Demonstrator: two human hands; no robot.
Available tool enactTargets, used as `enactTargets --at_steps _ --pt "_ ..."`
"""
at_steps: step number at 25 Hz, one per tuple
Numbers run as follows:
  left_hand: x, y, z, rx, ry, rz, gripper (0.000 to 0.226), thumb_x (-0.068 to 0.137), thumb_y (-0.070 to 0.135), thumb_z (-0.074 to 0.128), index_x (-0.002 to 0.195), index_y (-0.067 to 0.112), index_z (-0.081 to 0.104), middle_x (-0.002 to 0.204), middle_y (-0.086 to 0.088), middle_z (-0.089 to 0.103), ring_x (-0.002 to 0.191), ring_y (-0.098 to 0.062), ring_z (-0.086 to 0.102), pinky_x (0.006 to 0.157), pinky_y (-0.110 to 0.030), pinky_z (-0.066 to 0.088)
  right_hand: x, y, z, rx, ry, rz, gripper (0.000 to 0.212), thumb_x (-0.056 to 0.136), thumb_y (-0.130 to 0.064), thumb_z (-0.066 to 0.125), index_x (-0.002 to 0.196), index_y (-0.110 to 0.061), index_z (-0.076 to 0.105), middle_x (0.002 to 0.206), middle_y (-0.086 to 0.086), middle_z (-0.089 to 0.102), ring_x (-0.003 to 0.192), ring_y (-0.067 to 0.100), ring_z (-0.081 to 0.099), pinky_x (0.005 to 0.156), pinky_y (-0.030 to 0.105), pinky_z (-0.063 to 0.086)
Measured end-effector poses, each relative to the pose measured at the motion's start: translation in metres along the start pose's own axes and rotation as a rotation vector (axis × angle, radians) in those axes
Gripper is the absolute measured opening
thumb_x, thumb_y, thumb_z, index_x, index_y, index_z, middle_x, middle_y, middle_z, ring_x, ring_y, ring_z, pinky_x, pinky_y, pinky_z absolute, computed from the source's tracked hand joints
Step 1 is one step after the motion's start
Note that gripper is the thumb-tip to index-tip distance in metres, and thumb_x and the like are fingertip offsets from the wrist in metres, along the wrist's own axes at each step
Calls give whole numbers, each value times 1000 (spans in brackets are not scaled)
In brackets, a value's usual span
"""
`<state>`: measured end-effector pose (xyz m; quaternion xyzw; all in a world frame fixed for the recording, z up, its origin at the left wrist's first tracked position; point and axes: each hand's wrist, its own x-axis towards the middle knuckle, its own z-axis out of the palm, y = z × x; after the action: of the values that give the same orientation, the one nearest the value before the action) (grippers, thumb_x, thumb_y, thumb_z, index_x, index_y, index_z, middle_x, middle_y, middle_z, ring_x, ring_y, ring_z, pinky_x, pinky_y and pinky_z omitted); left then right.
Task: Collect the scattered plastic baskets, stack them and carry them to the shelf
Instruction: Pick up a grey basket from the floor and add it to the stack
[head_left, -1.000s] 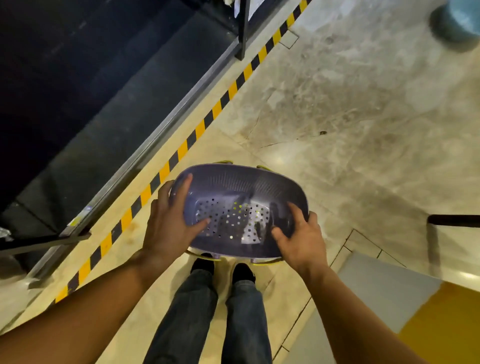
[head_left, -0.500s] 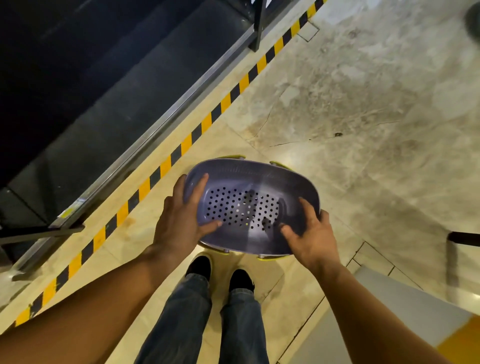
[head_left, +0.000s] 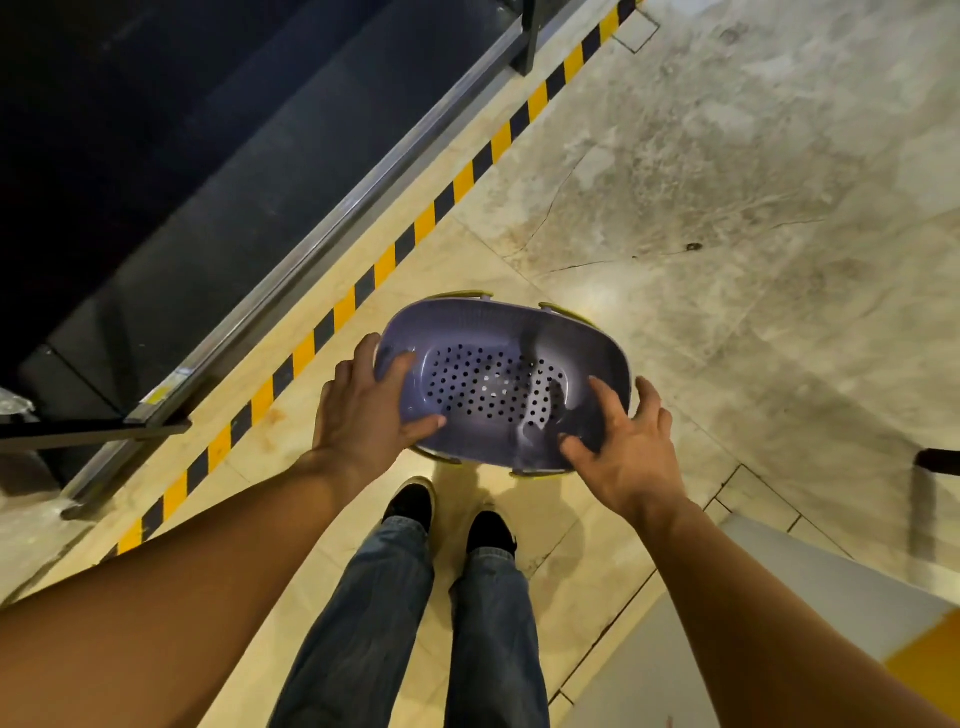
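Note:
I hold a purple oval plastic basket (head_left: 498, 384) with a perforated bottom in front of me, above the floor. Yellow-green rims (head_left: 563, 310) of at least one more basket stick out under it, so it sits on a stack. My left hand (head_left: 363, 415) grips the stack's left end, thumb inside the purple basket. On the right end my right hand (head_left: 628, 441) grips the rim, thumb and a finger inside. My legs and dark shoes show below the stack.
A yellow-and-black hazard stripe (head_left: 395, 249) runs diagonally along a metal rail (head_left: 291, 265), with a dark lower area to the left. Marbled floor (head_left: 753, 182) spreads to the right. A white and yellow panel (head_left: 810, 613) lies at lower right, a dark post (head_left: 530, 36) at top.
The view has shifted as I walk; the floor and stripe slid across the frame. The baskets stay held in both hands, now seen a little farther right.

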<state>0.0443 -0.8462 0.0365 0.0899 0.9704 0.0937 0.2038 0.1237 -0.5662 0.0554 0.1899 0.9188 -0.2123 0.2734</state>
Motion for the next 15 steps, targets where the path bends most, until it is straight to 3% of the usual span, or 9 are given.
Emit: enactTargets --at_steps 3,6,12,15 --pt "-33 10 -68 47 32 24 87 79 74 59 151 35 29 163 -5 23 142 -34 30 106 -52 33 -45 -35 -62 -68 50 -167 67 92 -49 57 149 -28 31 158 6 27 137 30 30 108 44 41" --pt "-79 17 -155 46 128 18 87 80 80 49 153 41 23 164 -1 21 146 -30 26 110 -56 26 -103 -88 -133 -78 85 -338 65 95 -51 52 150 -21 35 155 6 35 137 29 34 110 40 36" --pt "-224 -10 -283 29 281 -266 94 78 82 49 155 46 8 167 4 7 151 -25 12 116 -56 11 -227 -220 -204 -276 95 -721 73 93 -62 40 156 -33 18 167 0 12 151 27 12 120 45 20" --pt "-321 -62 -328 -60 412 -443 90 81 76 53 155 46 13 167 3 9 151 -25 10 115 -56 12 -285 -298 -215 -366 141 -920 74 93 -64 39 157 -33 17 166 0 13 151 26 11 120 43 17"
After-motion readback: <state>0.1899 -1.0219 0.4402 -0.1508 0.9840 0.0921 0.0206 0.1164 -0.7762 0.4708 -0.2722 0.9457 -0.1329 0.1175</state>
